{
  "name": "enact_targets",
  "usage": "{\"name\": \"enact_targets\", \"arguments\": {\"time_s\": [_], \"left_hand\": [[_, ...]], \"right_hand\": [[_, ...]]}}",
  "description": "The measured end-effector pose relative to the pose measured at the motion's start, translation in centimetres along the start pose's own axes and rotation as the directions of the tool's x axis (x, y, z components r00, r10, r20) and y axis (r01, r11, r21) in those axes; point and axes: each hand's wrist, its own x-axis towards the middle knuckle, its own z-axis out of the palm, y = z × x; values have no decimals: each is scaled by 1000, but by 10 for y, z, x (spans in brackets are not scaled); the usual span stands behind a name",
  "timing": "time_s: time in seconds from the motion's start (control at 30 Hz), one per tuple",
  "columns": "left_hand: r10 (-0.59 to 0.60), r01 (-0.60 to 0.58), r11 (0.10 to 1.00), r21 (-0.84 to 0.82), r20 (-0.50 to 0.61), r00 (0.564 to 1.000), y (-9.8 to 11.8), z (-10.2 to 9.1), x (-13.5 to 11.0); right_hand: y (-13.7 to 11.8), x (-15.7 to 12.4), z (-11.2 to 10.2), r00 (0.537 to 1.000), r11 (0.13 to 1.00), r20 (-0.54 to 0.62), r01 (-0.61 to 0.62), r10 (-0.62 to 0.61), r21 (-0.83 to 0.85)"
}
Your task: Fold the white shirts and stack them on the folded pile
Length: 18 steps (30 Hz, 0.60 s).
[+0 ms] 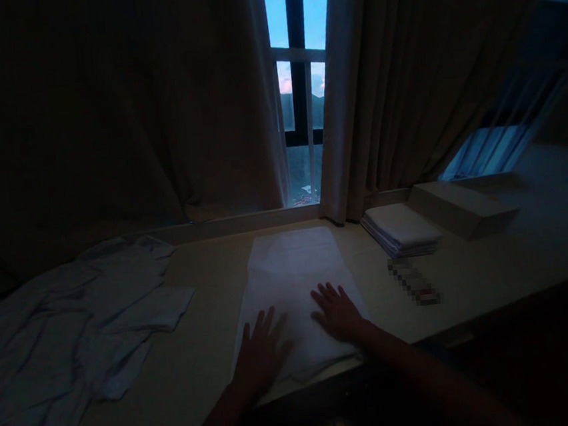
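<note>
A white cloth (293, 259), perhaps a garment folded lengthwise, lies flat in a long strip on the pale tabletop (208, 314). My left hand (263, 349) is over its near left part, fingers spread and slightly smeared by motion. On the right side of the cloth rests my right hand (338, 311), palm down with its fingers apart. Neither hand grips anything. The dim light hides the cloth's finer details, and its near edge looks uneven close to the table's front edge.
Rumpled white garments (83, 319) are heaped on the left. At the back right sit a neat stack of folded white cloths (402, 225) and a pale box (464, 206). A pixelated item (415, 282) lies before the stack. Curtains (214, 112) hang beside the window (301, 137) behind.
</note>
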Motion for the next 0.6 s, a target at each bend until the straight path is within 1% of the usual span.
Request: {"name": "enact_targets", "arguments": {"time_s": [0.07, 0.13, 0.17, 0.23, 0.3, 0.37, 0.4, 0.43, 0.47, 0.53, 0.6], "left_hand": [[-11, 11, 1000, 16, -11, 1000, -4, 0, -11], [-23, 24, 999, 35, -10, 1000, -6, -1, -22], [-30, 31, 999, 45, -14, 999, -4, -1, -26], [-13, 15, 998, 63, -32, 999, 2, -1, -37], [80, -76, 994, 74, -43, 996, 12, 1, -48], [224, -220, 972, 86, -43, 974, 24, 3, -61], [282, -275, 956, 103, -53, 958, 29, 6, -67], [317, -306, 943, 132, -75, 945, 32, 8, -72], [333, -312, 934, 173, -108, 937, 35, 12, -76], [336, -282, 922, 266, -186, 923, 37, 18, -81], [345, -255, 907, 336, -244, 906, 36, 24, -82]], "right_hand": [[19, -25, -3, 998, 998, 2, -65, 65, -18], [35, -47, -12, 995, 994, -8, -99, 99, -40], [40, -57, -17, 994, 993, -15, -107, 107, -49], [38, -75, -25, 996, 995, -23, -82, 81, -53], [26, -94, -26, 1000, 999, -19, 21, -21, -39], [14, -113, -18, 988, 988, -8, 151, -152, -31], [10, -121, -10, 980, 979, -9, 199, -199, -43], [8, -128, 0, 974, 972, -20, 226, -228, -71], [9, -134, 11, 970, 965, -44, 235, -241, -114], [14, -140, 33, 963, 953, -112, 219, -246, -211], [20, -141, 46, 956, 941, -161, 195, -246, -277]]}}
